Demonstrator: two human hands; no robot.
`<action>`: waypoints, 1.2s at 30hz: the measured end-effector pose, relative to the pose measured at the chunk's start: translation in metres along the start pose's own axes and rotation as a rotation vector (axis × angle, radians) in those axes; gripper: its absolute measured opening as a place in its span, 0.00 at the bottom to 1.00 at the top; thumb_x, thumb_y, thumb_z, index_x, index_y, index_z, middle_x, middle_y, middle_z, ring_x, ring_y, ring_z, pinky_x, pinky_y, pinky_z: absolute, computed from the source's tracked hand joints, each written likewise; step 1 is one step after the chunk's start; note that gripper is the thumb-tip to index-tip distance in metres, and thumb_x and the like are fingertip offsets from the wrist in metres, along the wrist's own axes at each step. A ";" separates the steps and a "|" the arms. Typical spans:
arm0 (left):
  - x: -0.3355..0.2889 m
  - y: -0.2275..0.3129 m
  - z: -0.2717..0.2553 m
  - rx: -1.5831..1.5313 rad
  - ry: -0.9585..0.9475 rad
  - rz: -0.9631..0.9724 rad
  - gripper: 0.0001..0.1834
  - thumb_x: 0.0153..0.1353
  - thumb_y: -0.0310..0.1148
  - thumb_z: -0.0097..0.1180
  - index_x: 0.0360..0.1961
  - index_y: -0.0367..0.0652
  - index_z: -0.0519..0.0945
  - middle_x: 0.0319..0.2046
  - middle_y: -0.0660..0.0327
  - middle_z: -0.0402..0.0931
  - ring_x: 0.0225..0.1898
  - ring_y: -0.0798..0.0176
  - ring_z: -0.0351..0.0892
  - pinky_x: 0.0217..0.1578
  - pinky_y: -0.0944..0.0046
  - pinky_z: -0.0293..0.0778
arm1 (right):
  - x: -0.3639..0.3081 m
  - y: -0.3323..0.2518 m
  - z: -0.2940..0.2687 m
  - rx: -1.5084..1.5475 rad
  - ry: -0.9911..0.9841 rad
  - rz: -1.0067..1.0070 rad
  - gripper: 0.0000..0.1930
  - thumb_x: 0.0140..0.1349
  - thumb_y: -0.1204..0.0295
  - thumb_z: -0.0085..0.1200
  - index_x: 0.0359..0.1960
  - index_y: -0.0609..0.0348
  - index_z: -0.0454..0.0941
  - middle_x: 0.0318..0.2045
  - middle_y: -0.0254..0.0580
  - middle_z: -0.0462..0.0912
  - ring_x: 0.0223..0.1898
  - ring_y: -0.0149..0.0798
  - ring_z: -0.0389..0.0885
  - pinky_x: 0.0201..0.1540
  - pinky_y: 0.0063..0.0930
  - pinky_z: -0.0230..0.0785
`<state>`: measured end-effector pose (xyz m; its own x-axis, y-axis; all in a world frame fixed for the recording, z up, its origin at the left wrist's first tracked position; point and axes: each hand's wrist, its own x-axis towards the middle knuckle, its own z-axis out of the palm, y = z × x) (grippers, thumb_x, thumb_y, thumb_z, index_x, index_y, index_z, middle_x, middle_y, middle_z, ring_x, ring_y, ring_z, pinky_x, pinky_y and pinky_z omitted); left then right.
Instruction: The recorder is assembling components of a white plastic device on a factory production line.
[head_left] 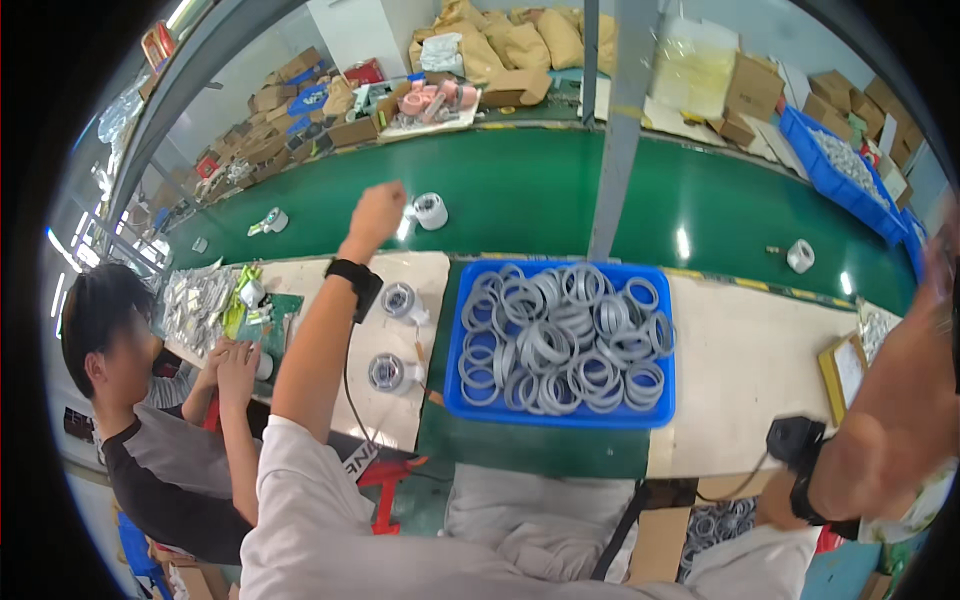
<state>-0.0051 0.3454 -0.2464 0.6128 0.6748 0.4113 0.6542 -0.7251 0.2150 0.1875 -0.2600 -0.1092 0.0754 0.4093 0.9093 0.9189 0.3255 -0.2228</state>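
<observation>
My left hand (378, 214) reaches out over the green conveyor, its fingers curled closed. Whatever they may hold is hidden. Right beside the fingers stands a white round housing (430, 210) with a short handle; I cannot tell if they touch it. At the right edge my right hand (890, 415) is raised close to the camera and smeared by motion, so its fingers cannot be read. Between my arms sits a blue tray (560, 416) heaped with grey rings (550, 343). Two similar white housings with clear fronts, one farther (402, 302) and one nearer (390, 373), lie left of the tray.
A green conveyor (520, 165) crosses behind the bench, carrying more housings at left (275, 220) and right (800, 256). A grey post (617, 140) rises behind the tray. A co-worker (170, 400) sits at left. A yellow-edged box (842, 375) stands at right; a carton of rings (715, 530) is below.
</observation>
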 end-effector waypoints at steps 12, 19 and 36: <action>0.053 0.001 0.090 0.233 -0.514 -0.590 0.44 0.50 0.65 0.58 0.62 0.48 0.70 0.57 0.50 0.74 0.57 0.49 0.76 0.55 0.52 0.72 | -0.181 0.069 -0.017 -0.225 0.076 1.209 0.26 0.57 0.82 0.45 0.60 0.70 0.64 0.47 0.47 0.75 0.45 0.38 0.74 0.56 0.32 0.64; -0.009 0.066 -0.100 -0.095 -0.084 -0.021 0.34 0.46 0.45 0.67 0.56 0.45 0.75 0.35 0.48 0.83 0.35 0.46 0.83 0.41 0.55 0.77 | -0.133 0.069 -0.015 -0.160 -0.260 1.092 0.17 0.65 0.76 0.50 0.55 0.68 0.71 0.50 0.53 0.78 0.48 0.44 0.78 0.52 0.35 0.70; -0.332 0.224 -0.056 -1.275 -1.014 0.299 0.48 0.49 0.35 0.71 0.69 0.42 0.58 0.58 0.52 0.70 0.57 0.53 0.74 0.57 0.59 0.70 | -0.128 -0.027 0.129 0.923 -0.971 1.061 0.28 0.57 0.74 0.62 0.60 0.62 0.70 0.61 0.48 0.69 0.55 0.39 0.75 0.50 0.30 0.76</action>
<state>-0.0873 -0.0485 -0.2852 0.9977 -0.0618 -0.0284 0.0201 -0.1308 0.9912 0.1028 -0.2110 -0.2651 -0.1066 0.9708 -0.2147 0.0865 -0.2060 -0.9747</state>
